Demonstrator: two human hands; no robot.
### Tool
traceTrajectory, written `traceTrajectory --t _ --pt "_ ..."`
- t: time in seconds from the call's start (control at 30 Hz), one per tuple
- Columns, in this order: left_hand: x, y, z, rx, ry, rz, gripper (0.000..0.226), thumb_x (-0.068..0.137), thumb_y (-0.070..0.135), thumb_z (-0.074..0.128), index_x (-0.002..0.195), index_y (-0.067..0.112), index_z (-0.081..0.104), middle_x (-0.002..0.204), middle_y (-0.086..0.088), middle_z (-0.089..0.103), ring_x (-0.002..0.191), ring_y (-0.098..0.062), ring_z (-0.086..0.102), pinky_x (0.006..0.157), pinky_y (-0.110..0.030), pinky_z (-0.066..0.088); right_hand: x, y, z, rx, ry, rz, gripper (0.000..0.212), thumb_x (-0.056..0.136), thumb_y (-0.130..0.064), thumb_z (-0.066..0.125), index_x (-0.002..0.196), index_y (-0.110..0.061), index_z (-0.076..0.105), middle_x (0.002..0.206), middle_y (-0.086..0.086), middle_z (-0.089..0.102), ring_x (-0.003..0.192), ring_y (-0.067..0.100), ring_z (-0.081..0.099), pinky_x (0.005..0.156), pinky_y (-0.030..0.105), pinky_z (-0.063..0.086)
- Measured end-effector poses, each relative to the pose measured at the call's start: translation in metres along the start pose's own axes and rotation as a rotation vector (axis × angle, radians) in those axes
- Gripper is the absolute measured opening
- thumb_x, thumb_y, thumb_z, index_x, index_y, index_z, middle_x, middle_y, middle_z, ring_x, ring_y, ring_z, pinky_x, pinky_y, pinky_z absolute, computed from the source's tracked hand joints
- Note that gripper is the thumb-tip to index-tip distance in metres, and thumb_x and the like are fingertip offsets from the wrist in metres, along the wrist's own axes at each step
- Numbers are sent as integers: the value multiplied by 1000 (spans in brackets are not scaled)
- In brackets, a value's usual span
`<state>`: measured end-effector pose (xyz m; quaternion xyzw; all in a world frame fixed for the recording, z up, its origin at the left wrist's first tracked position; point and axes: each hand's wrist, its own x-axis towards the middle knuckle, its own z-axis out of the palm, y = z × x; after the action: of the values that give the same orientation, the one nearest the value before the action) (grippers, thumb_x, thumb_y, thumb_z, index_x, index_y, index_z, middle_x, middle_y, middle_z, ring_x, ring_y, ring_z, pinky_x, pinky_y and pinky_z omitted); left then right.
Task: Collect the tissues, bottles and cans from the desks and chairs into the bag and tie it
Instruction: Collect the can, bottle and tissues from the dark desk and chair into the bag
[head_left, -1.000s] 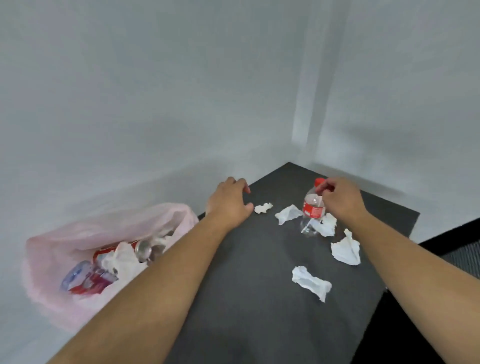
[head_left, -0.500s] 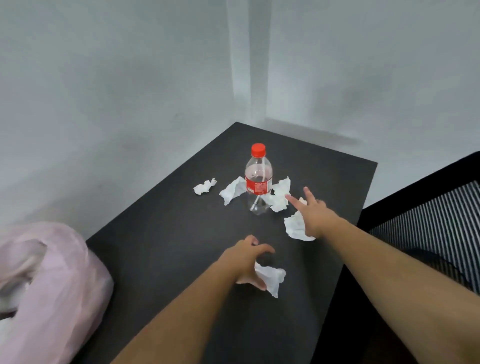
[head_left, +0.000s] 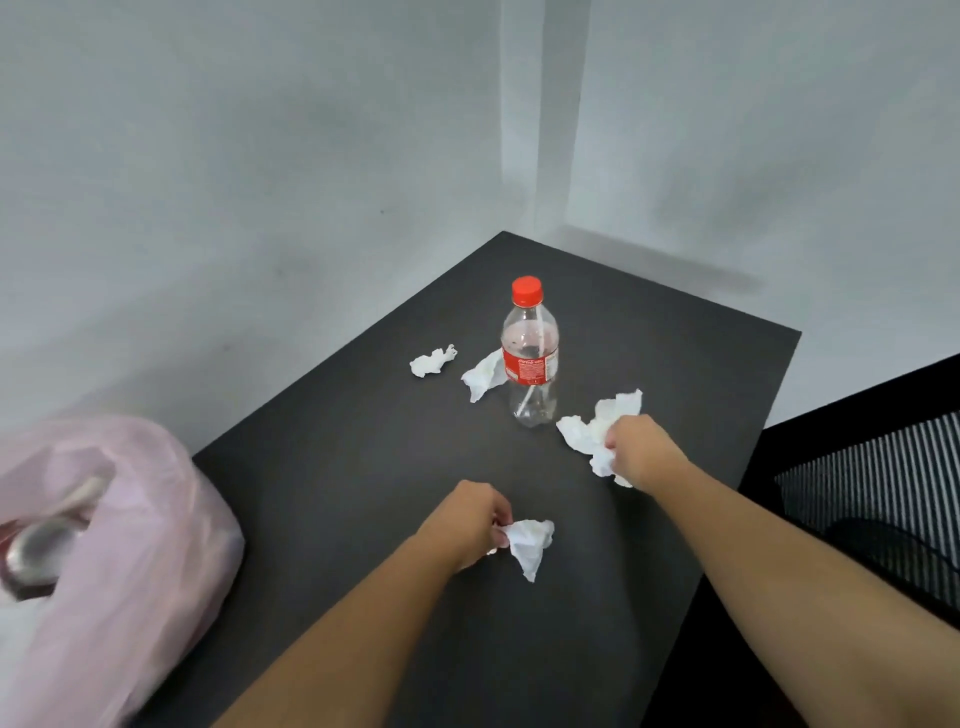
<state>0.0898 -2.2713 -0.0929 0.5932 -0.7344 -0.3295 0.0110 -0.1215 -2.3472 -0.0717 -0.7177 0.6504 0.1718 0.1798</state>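
Note:
An empty clear bottle (head_left: 530, 364) with a red cap and red label stands upright on the dark desk (head_left: 337, 493). My left hand (head_left: 467, 525) pinches a crumpled white tissue (head_left: 530, 543) near the desk's middle. To the right of the bottle, my right hand (head_left: 644, 454) grips a bunch of crumpled tissue (head_left: 592, 431). Two more tissues lie left of the bottle, a small one (head_left: 431, 362) and a larger one (head_left: 483, 382) touching it. The pink plastic bag (head_left: 130, 530) sits at the desk's left edge, with a silver can (head_left: 36, 545) showing inside.
Grey walls meet in a corner behind the desk. A black chair with a striped mesh back (head_left: 878, 499) stands close to the desk's right edge.
My left hand has closed on the near tissue and lifted its end. My right hand has gathered the tissues beside the bottle into its grip. The view shifted slightly.

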Motion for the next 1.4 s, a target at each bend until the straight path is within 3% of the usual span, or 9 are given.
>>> traceTrajectory --t 0.1,0.23,0.5,0.63,0.83,0.97,1.07,1.13,1.4 --pt "-15 -1 -15 -21 54 -31 12 80 9 66 90 8 72 91 -9 72 74 -16 59 64 -19 42 -23 4 -14 162 26 91 21 81 -12 50 63 -15 40 66 -2 45 76 22 46 55 22 37" --pt "-53 0 -52 -29 159 -48 9 79 7 65 85 8 72 88 -11 71 72 -14 55 62 -19 40 -65 -10 -52 188 61 21 24 73 -11 58 54 -13 45 58 0 45 63 20 47 46 20 34" --pt "-175 -16 -180 0 563 -60 6 73 6 68 78 9 66 63 9 53 68 -15 53 61 -23 41 -136 -137 -140 346 136 -350 13 62 -12 64 54 -12 55 53 2 54 56 19 51 54 26 37" --pt "-270 -57 -243 61 794 -215 10 71 3 67 79 9 68 74 2 57 71 -15 52 64 -21 37 -191 -248 -168 492 161 -611 15 74 -3 61 63 -12 65 60 1 62 54 12 57 54 17 45" --pt "-355 -142 -223 47 850 -528 19 75 -3 61 74 16 62 93 -3 67 81 -18 58 66 -23 39 -228 -380 -132 436 85 -812 8 76 -2 62 75 -4 70 63 4 62 52 10 57 50 16 44" --pt "-367 -193 -179 -89 804 -682 18 77 0 60 91 11 63 110 -10 65 94 -26 61 71 -25 43 -208 -437 -76 132 184 -734 13 79 -6 57 67 -5 61 74 14 62 70 24 53 52 26 34" --pt "-364 -206 -157 -64 609 -576 50 78 11 70 126 13 55 133 -6 55 110 -22 57 87 -23 43 -195 -439 -48 8 52 -735 37 85 -25 64 122 -19 63 138 8 52 123 24 50 92 27 41" --pt "-363 -207 -162 -27 618 -531 59 77 14 69 132 24 50 138 3 52 121 -19 52 95 -25 42 -196 -432 -48 60 35 -760 51 85 -36 66 134 -30 53 153 -1 34 138 19 35 110 29 28" --pt "-309 -149 -230 211 798 -408 51 80 20 62 129 28 49 137 0 48 124 -22 44 98 -35 41 -186 -346 -136 567 673 -763 12 86 -21 61 94 -18 70 104 -2 64 96 14 57 84 24 43"
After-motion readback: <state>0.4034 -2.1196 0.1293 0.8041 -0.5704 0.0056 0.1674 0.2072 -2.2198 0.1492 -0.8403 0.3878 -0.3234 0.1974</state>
